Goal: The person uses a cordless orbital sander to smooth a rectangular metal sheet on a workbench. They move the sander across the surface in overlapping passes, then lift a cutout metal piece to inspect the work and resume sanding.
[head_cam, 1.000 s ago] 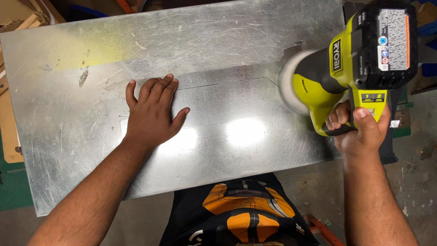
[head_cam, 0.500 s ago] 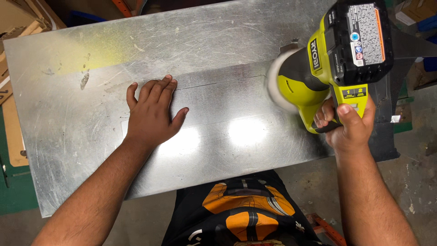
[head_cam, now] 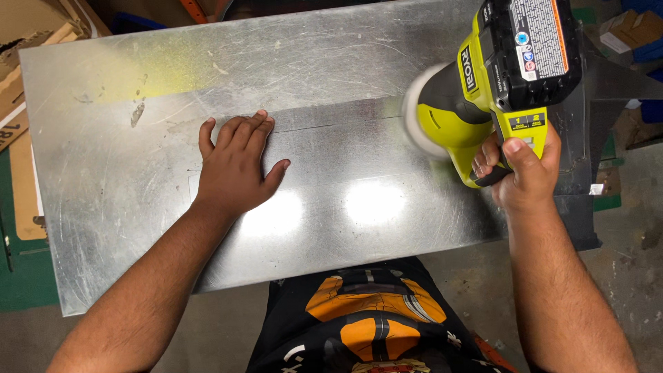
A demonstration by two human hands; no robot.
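A concrete workshop floor [head_cam: 621, 242] shows at the right and bottom, with flattened cardboard [head_cam: 27, 41] and a green mat [head_cam: 27, 276] along the left edge.

Over all this lies a large galvanised sheet of metal [head_cam: 138, 207], filling most of the view and reflecting two bright lamps near its front edge. A raised, narrower panel or fold runs across its middle, with a straight seam [head_cam: 331, 121] at its upper edge. The sheet looks thin, stiff across its width yet springy, smooth and slippery on its face, and probably sharp along its cut edges; it is best held down flat from above, clear of the rims, rather than gripped.

The left hand [head_cam: 235, 166] does just that: it lies palm down, fingers together and thumb spread, pressing on the panel just below the seam.

To the right, a cordless polisher [head_cam: 483, 103] in lime green and black has its pale round pad [head_cam: 421, 117] against the sheet at the seam's right end; the pad looks blurred, as if spinning. With its battery pack on top, the tool is likely top-heavy and apt to pull sideways, so the handle is the place to hold it. The right hand [head_cam: 525, 173] is wrapped tight round that handle, thumb on top.

At the lower edge is the person's dark shirt with an orange print [head_cam: 366, 324].
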